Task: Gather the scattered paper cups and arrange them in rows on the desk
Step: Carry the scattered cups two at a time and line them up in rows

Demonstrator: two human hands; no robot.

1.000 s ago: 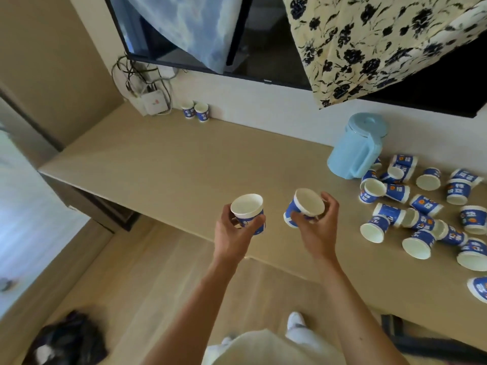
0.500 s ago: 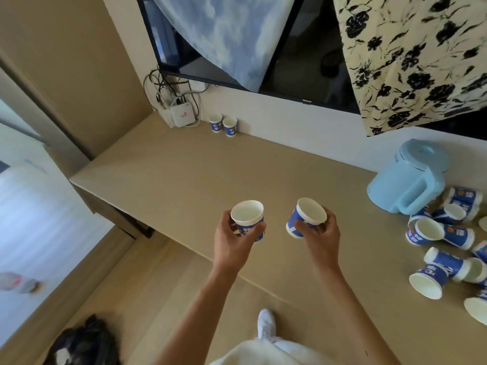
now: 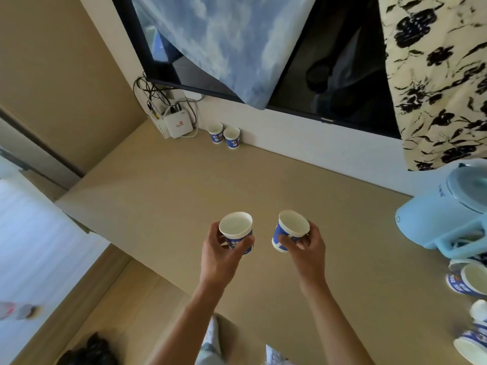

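Hands carry 1 cup each above the beige wooden desk [image 3: 158,196]. The left hand [image 3: 218,251] has its fingers curled round a blue-and-white paper cup [image 3: 235,227] held about upright. The right hand [image 3: 307,248] grips a second blue-and-white paper cup [image 3: 291,227] tilted toward the left. Over the last second the view has swung left. The heap of scattered paper cups [image 3: 469,283] beside the light blue plastic kettle [image 3: 434,222] has mostly slid off the right edge, while the 2 upright paper cups [image 3: 224,135] standing side by side against the white wall [image 3: 316,143] have come nearer the middle. That reads as a carry toward those 2, probably the start of a row. Both held cups are well apart from them, so neither is set down yet and most of the gathering remains.
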